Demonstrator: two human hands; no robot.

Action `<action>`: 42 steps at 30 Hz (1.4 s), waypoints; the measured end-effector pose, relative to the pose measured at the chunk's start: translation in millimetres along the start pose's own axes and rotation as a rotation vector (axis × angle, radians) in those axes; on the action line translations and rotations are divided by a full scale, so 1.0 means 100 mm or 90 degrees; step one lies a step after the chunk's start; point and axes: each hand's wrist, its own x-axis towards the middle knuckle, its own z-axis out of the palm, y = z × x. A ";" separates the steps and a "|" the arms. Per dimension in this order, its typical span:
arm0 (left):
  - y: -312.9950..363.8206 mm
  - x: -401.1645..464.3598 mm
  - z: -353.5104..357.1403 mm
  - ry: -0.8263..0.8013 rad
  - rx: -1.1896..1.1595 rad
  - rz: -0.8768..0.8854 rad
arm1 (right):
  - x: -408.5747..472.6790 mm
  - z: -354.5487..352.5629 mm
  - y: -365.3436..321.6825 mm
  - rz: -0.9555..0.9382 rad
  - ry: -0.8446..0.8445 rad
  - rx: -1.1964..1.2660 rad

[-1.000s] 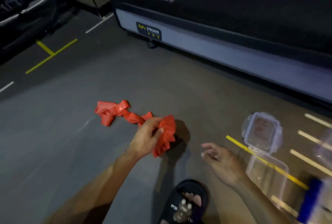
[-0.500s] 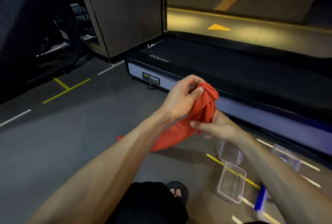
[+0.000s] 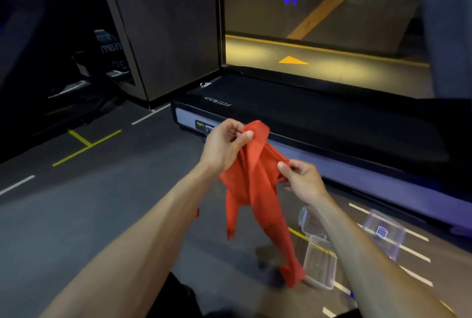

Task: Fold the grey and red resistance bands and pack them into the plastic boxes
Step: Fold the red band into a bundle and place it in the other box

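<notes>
While both hands hold it up in the air above the floor (image 3: 107,215), the red resistance band (image 3: 255,190) hangs in a loose, twisted bunch at the centre of the view. The left hand (image 3: 224,146) pinches the top of the band at about 12 o'clock between thumb and curled fingers, and the right hand (image 3: 302,182) grips a side fold at about 3 o'clock; so both grips are closed on the band. Two tails fall down toward 6 o'clock, and the longer one ends just beside an open plastic box (image 3: 320,264) that stands on the floor at 4 o'clock. A lid (image 3: 310,223) lies near it, partly hidden by the right forearm, and a second clear box (image 3: 384,233) stands further to 3 o'clock, close to the treadmill (image 3: 319,118). No grey band is visible here. I judge the band to be light, thin and very soft; it keeps no shape alone and is probably stretchy and a little clingy, so the folds may slip open. It seems best to take hold of it at the flat edges, to pull the twists out first, and then to press the folds between the fingers until the packet is small enough for the box.
</notes>
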 end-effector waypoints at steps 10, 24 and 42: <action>-0.31 0.00 -0.30 -0.086 -0.212 -0.200 | 0.28 0.07 -0.47 -0.187 0.100 0.036; -0.26 0.19 -0.41 -0.120 -0.211 -0.161 | 0.38 0.16 -0.20 -0.082 0.112 -0.022; -0.09 0.27 -0.49 -0.215 -0.253 -0.009 | 0.33 0.11 -0.17 0.051 -0.411 -0.246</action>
